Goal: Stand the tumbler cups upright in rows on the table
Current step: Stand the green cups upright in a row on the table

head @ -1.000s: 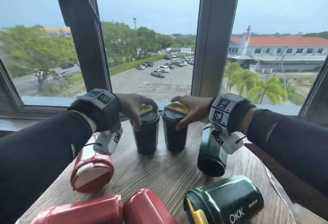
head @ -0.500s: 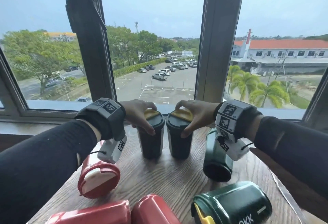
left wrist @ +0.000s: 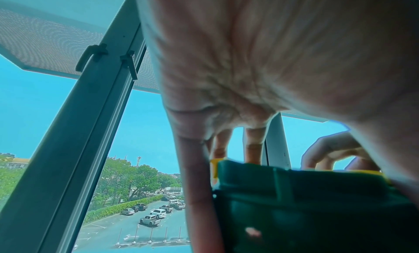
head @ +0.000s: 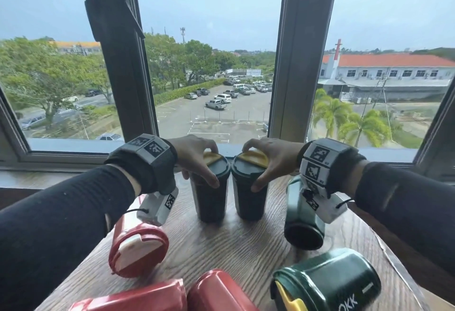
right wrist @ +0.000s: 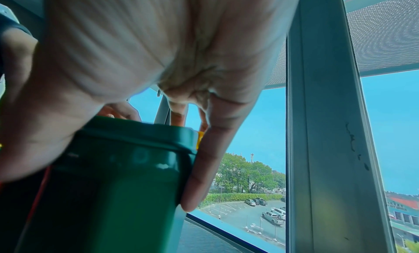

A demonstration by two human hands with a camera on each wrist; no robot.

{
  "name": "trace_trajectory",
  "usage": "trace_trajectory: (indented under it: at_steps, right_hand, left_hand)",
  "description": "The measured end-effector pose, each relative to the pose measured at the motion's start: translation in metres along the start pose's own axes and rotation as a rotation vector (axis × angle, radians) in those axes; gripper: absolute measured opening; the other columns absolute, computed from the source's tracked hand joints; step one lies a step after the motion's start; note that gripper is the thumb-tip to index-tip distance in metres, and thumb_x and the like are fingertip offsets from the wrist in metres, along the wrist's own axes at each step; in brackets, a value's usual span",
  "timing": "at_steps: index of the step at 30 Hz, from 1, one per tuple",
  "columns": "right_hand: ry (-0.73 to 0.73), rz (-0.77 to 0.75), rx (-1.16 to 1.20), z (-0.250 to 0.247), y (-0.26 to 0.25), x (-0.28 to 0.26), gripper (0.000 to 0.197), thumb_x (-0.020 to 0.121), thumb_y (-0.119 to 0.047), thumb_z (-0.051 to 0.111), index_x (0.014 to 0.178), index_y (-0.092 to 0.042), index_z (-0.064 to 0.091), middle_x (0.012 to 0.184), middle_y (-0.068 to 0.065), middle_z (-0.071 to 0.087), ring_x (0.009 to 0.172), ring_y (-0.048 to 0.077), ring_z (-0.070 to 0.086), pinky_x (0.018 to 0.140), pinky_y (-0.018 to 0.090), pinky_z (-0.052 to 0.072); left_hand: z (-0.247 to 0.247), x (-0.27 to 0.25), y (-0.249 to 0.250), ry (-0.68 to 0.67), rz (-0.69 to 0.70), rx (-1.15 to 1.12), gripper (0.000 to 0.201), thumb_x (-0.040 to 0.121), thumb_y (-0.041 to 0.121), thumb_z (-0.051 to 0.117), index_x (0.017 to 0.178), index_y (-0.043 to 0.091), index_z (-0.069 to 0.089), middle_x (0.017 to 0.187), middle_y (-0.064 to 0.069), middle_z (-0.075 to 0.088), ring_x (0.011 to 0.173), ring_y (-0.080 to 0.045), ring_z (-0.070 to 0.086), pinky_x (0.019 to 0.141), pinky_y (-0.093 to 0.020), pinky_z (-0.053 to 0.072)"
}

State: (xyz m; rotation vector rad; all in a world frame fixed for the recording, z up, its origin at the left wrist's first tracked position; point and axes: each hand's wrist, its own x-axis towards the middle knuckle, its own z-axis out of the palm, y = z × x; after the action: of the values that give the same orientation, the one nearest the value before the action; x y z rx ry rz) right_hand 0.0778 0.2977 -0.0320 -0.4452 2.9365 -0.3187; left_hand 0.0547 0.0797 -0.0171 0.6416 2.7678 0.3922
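Observation:
Two dark green tumblers with yellow lid flaps stand upright side by side at the far edge of the wooden table (head: 221, 244). My left hand (head: 197, 160) grips the lid of the left tumbler (head: 210, 197) from above; in the left wrist view its fingers curl over that green lid (left wrist: 306, 185). My right hand (head: 268, 160) grips the lid of the right tumbler (head: 250, 195), seen close as a green cup (right wrist: 118, 176) in the right wrist view. Another green tumbler (head: 304, 217) lies on its side at the right, and one more (head: 327, 283) lies at the front right.
Three red tumblers lie on their sides: one (head: 138, 249) at the left, two more (head: 138, 298) (head: 216, 293) along the near edge. A window frame (head: 298, 64) and sill (head: 73, 145) rise right behind the upright cups. The table's right edge (head: 398, 268) runs diagonally.
Both hands stay on the two upright tumblers' lids. The tumblers stand closer together than one second ago. The view has shifted slightly downward.

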Motion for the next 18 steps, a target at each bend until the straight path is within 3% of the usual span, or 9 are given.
trace_trajectory:
  at_steps: [2, 4, 8, 18]
  right_hand:
    - [0.001, -0.001, 0.007, 0.0007, 0.0004, 0.0003, 0.09, 0.053, -0.053, 0.081, 0.127, -0.035, 0.034, 0.137, 0.002, 0.041, 0.122, 0.022, 0.04, 0.099, 0.034, 0.033]
    - [0.002, -0.001, 0.011, 0.0012, 0.0003, 0.0008, 0.09, 0.053, -0.053, 0.081, 0.128, -0.034, 0.034, 0.137, 0.002, 0.041, 0.122, 0.022, 0.04, 0.1, 0.034, 0.032]
    - [0.002, 0.01, 0.002, 0.0021, -0.0003, 0.0006, 0.094, 0.052, -0.054, 0.082, 0.13, -0.035, 0.032, 0.137, 0.001, 0.041, 0.123, 0.021, 0.039, 0.105, 0.036, 0.033]
    - [0.013, 0.023, 0.011, 0.0011, -0.0014, -0.0058, 0.109, 0.052, -0.055, 0.081, 0.14, -0.034, 0.021, 0.148, 0.001, 0.029, 0.135, 0.021, 0.03, 0.112, 0.037, 0.026]
  left_hand:
    - [0.0006, 0.0002, -0.0008, -0.009, 0.006, 0.01, 0.075, 0.058, 0.038, 0.085, 0.122, 0.026, 0.047, 0.092, 0.0, 0.055, 0.057, -0.013, 0.065, 0.051, -0.026, 0.056]
    - [0.0014, 0.0, -0.0024, -0.011, 0.013, 0.009, 0.078, 0.057, 0.04, 0.085, 0.124, 0.026, 0.046, 0.106, -0.006, 0.055, 0.071, -0.018, 0.066, 0.054, -0.03, 0.057]
    - [0.0031, 0.0001, -0.0047, -0.001, 0.018, 0.103, 0.089, 0.054, 0.054, 0.081, 0.13, 0.03, 0.043, 0.126, -0.004, 0.048, 0.105, -0.026, 0.057, 0.083, -0.044, 0.056]
    - [0.0004, -0.0015, -0.0028, 0.027, 0.08, 0.203, 0.091, 0.058, 0.062, 0.076, 0.135, 0.031, 0.038, 0.14, 0.0, 0.042, 0.126, -0.021, 0.04, 0.107, -0.039, 0.034]
